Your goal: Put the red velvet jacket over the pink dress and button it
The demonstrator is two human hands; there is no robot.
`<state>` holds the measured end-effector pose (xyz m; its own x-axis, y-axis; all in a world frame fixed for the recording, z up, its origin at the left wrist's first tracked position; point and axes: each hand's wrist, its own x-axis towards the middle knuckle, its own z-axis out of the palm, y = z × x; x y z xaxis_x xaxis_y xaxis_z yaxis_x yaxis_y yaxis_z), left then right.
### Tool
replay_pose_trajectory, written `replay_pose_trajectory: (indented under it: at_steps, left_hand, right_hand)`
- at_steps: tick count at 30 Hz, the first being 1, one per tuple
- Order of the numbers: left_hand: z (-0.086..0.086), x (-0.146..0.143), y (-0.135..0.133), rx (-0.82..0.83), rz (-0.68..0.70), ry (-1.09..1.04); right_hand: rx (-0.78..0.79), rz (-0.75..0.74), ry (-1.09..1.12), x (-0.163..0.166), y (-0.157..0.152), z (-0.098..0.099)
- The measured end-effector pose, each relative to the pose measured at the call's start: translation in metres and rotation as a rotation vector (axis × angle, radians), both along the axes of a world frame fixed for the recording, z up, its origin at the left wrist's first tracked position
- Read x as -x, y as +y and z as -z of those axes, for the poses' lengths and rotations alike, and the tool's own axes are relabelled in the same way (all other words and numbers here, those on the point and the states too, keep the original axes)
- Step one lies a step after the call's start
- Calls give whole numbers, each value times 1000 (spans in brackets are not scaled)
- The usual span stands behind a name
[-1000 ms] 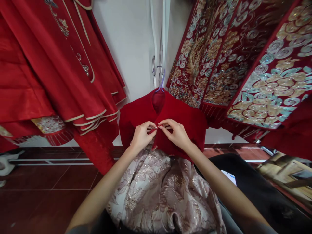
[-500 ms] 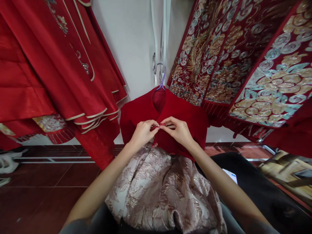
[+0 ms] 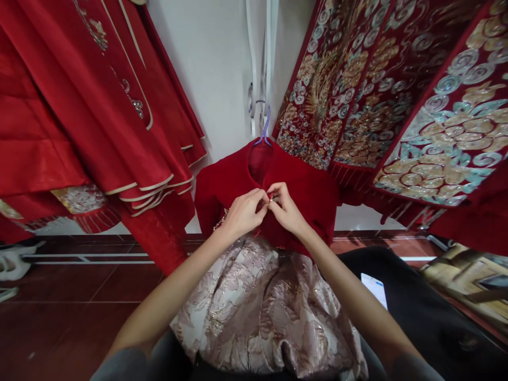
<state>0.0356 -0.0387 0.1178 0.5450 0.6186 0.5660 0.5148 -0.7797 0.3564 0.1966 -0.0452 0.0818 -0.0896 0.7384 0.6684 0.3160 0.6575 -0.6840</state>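
A red short-sleeved top [image 3: 307,174] hangs on a purple hanger [image 3: 266,124] in front of me. My left hand [image 3: 246,212] is closed, thumb and fingertips pinched at the top's front opening, just below the collar. Beside it, my right hand [image 3: 288,210] pinches a small red fastener [image 3: 271,196] with a shiny part. The fingertips of both hands nearly meet, so how the fastener sits on the cloth is hidden. Below the top, a pale pink and silver brocade skirt [image 3: 254,307] spreads over my lap.
Red garments with pale piping [image 3: 159,132] hang at the left. Embroidered dark red garments [image 3: 397,106] hang at the right. A phone [image 3: 374,290] lies on a black surface [image 3: 420,317]. White shoes [image 3: 14,264] stand at the far left.
Both hands have shifted slightly up and to the right along the front opening. The left fingers have curled further over, and the small red fastener has turned in the right fingers.
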Motion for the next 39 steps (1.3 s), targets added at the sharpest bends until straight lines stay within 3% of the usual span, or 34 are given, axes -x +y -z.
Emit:
replay_pose_trajectory:
  at_steps: [3,5,7,11,14,18,21,25,28,31,34,36,39]
  left_hand:
    - [29,0,0,179,58,-295]
    - [52,4,-3,246,62,-412]
    - [72,10,-7,254,19,-464]
    - [100,21,-17,227,-103,-392]
    - [109,24,-21,188,-193,-255]
    - [108,21,-22,-59,-339,-56]
    - [106,15,-20,-210,-420,-9]
    - [105,14,-12,-236,-451,47]
    - [103,17,-7,-178,-372,40]
    - [95,18,-11,-64,-249,-43]
    - [85,5,-22,0,-161,-159]
    - [81,-11,-28,39,-133,-244]
    - [80,-40,-30,120,-112,-297]
  right_hand:
    - [-65,51,156,12,-12,23]
    - [-126,131,141,22,-27,37]
    - [-188,274,89,34,-40,50]
    - [-190,340,-100,49,-46,70]
    - [-157,426,-220,49,-38,86]
    - [-171,548,-394,44,-28,113]
    - [-262,644,-409,41,-22,131]
    - [-333,710,-344,33,-13,141]
    - [-289,644,-207,23,-9,135]
    - [-159,529,-17,11,-9,115]
    - [13,444,205,1,-17,79]
    - [-34,471,348,-4,-29,49]
    - [-116,452,360,-4,-54,10]
